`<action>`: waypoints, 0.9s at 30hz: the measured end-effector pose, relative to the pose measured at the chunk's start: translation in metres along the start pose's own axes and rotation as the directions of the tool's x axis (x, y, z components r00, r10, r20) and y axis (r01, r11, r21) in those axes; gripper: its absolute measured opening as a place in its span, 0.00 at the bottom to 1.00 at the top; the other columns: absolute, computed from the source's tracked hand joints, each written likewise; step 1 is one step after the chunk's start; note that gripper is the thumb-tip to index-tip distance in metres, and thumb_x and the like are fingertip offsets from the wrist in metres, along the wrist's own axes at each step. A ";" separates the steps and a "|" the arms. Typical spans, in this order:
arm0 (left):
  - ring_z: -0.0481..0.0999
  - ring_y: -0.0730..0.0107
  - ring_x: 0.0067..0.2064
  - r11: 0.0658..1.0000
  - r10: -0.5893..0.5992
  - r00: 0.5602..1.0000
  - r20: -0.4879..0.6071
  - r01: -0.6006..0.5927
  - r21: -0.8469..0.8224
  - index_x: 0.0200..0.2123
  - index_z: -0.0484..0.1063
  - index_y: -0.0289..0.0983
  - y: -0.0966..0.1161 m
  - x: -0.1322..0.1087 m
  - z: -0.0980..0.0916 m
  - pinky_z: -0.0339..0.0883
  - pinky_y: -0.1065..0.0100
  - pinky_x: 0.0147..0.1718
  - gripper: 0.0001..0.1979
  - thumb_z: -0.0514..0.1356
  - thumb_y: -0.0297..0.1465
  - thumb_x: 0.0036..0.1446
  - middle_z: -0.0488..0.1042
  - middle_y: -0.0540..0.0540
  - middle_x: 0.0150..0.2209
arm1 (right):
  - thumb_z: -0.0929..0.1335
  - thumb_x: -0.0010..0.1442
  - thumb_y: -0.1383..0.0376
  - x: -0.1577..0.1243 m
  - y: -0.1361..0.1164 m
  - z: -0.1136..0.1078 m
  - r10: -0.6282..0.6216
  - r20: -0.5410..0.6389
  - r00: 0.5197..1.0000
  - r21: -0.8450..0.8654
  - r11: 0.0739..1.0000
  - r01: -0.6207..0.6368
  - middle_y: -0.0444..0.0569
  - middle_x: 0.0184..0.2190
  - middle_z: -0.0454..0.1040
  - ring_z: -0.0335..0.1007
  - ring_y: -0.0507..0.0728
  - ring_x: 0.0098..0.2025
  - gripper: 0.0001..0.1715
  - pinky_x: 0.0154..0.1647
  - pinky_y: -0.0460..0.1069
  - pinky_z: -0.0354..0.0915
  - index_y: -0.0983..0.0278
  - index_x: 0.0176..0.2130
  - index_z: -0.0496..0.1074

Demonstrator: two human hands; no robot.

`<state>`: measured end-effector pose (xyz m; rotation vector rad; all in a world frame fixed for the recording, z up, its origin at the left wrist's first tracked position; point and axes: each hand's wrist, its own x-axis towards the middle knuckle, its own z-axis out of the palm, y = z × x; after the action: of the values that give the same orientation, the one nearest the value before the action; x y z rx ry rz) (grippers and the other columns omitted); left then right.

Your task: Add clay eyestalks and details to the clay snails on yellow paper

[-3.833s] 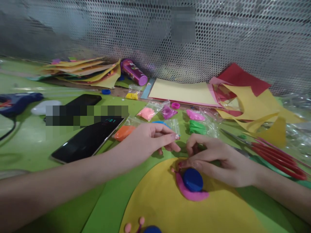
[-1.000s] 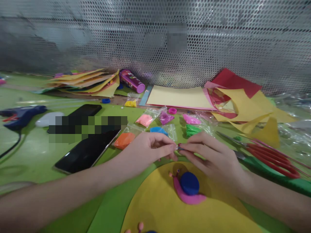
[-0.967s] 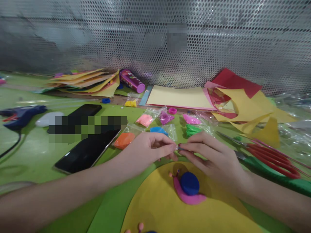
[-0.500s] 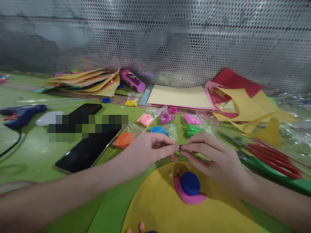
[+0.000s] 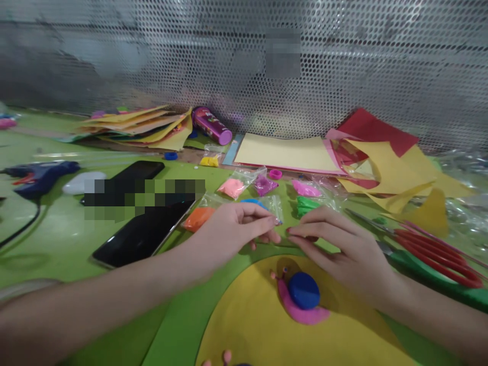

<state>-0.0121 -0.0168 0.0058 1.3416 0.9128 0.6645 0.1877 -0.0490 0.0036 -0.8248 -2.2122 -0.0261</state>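
Just above the yellow disc (image 5: pixel 251 310) in the head view, both hands meet near the middle of the work, a narrow gap between their fingertips; take that gap as the centre of the dial. At nine o'clock the left hand (image 5: pixel 232 226) has thumb and forefinger brought together; a tiny speck shows at their tips, too small to name. At three o'clock the right hand (image 5: pixel 339 246) curls its fingers toward its thumb, and whether anything lies between them I cannot tell. Neither hand touches the pink snail figure (image 5: pixel 307 315), which lies on the disc between five and six o'clock with its blue cap (image 5: pixel 304 291) seated in the curve.

For work this fine, I judge a light pinch best, with the wrists steady and the tips turned so the speck can be seen; anything harder could flatten or drop it.

As for edges, the disc's upper rim runs close below the fingertips at six o'clock. The blue packet (image 5: pixel 254 203) at ten and the green packet (image 5: pixel 307 205) at two crowd the far side. The red-handled scissors (image 5: pixel 438 254) at three aim their point near the right knuckles, so lifting toward six o'clock looks roomier than reaching outward.
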 end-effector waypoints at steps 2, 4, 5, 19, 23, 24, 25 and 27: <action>0.72 0.77 0.29 0.999 -0.008 1.000 -0.012 0.008 -0.049 0.29 0.74 0.37 0.000 0.001 0.000 0.62 0.75 0.28 0.07 0.61 0.33 0.57 0.77 0.52 0.28 | 0.66 0.60 0.76 0.001 -0.001 -0.001 0.000 0.013 1.000 0.010 1.000 0.000 0.50 0.34 0.70 0.69 0.51 0.36 0.09 0.36 0.46 0.69 0.66 0.40 0.72; 0.72 0.76 0.31 0.996 -0.022 0.999 -0.026 0.019 -0.087 0.29 0.73 0.37 -0.001 0.002 -0.001 0.63 0.74 0.29 0.07 0.61 0.34 0.57 0.77 0.51 0.28 | 0.66 0.60 0.75 0.002 -0.002 -0.001 -0.018 0.033 0.999 0.041 0.999 0.017 0.50 0.34 0.70 0.69 0.51 0.36 0.09 0.36 0.45 0.69 0.66 0.40 0.72; 0.72 0.76 0.31 0.995 -0.027 0.999 -0.036 0.023 -0.101 0.29 0.73 0.37 -0.001 0.003 -0.001 0.63 0.73 0.29 0.08 0.61 0.34 0.56 0.77 0.51 0.28 | 0.66 0.60 0.75 0.002 -0.003 -0.002 -0.028 0.055 0.998 0.061 0.998 0.024 0.50 0.34 0.70 0.69 0.51 0.36 0.08 0.35 0.45 0.69 0.66 0.39 0.72; 0.71 0.78 0.27 0.986 -0.039 0.995 -0.089 0.024 -0.165 0.26 0.74 0.37 0.001 0.005 -0.002 0.63 0.77 0.25 0.07 0.60 0.31 0.56 0.76 0.53 0.26 | 0.64 0.65 0.66 0.021 -0.009 -0.006 -0.030 0.464 0.885 0.143 0.989 -0.041 0.46 0.28 0.68 0.65 0.51 0.29 0.11 0.26 0.45 0.63 0.61 0.35 0.76; 0.72 0.76 0.29 0.993 0.024 0.996 -0.085 -0.034 -0.115 0.25 0.74 0.37 -0.003 0.007 -0.003 0.63 0.75 0.26 0.08 0.60 0.32 0.56 0.76 0.52 0.26 | 0.62 0.66 0.64 0.020 -0.010 -0.003 0.014 0.496 0.868 0.082 0.995 -0.064 0.44 0.26 0.65 0.61 0.51 0.26 0.14 0.21 0.45 0.59 0.59 0.32 0.73; 0.72 0.75 0.29 0.993 0.036 0.995 -0.090 -0.046 -0.108 0.25 0.74 0.37 -0.004 0.008 -0.003 0.63 0.74 0.26 0.09 0.60 0.32 0.55 0.77 0.52 0.26 | 0.61 0.67 0.63 0.021 -0.011 -0.003 0.011 0.505 0.863 0.074 0.996 -0.056 0.44 0.25 0.65 0.61 0.51 0.25 0.15 0.21 0.46 0.59 0.59 0.31 0.73; 0.72 0.75 0.28 0.993 0.043 0.995 -0.094 -0.052 -0.106 0.25 0.73 0.37 -0.004 0.009 -0.004 0.63 0.74 0.26 0.09 0.60 0.33 0.55 0.77 0.52 0.26 | 0.61 0.67 0.63 0.023 -0.012 -0.003 0.011 0.517 0.856 0.062 0.997 -0.050 0.44 0.25 0.65 0.61 0.51 0.24 0.16 0.21 0.46 0.59 0.59 0.30 0.72; 0.72 0.76 0.27 0.992 0.042 0.994 -0.096 -0.053 -0.116 0.25 0.74 0.38 -0.005 0.009 -0.004 0.62 0.74 0.25 0.09 0.60 0.33 0.55 0.77 0.53 0.26 | 0.60 0.67 0.62 0.028 -0.014 -0.004 0.011 0.515 0.857 0.020 0.999 -0.025 0.43 0.24 0.66 0.62 0.51 0.23 0.18 0.22 0.47 0.61 0.58 0.29 0.72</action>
<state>-0.0110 -0.0076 -0.0008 1.2376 0.9043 0.8120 0.1679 -0.0456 0.0283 -0.9171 -2.6984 0.2638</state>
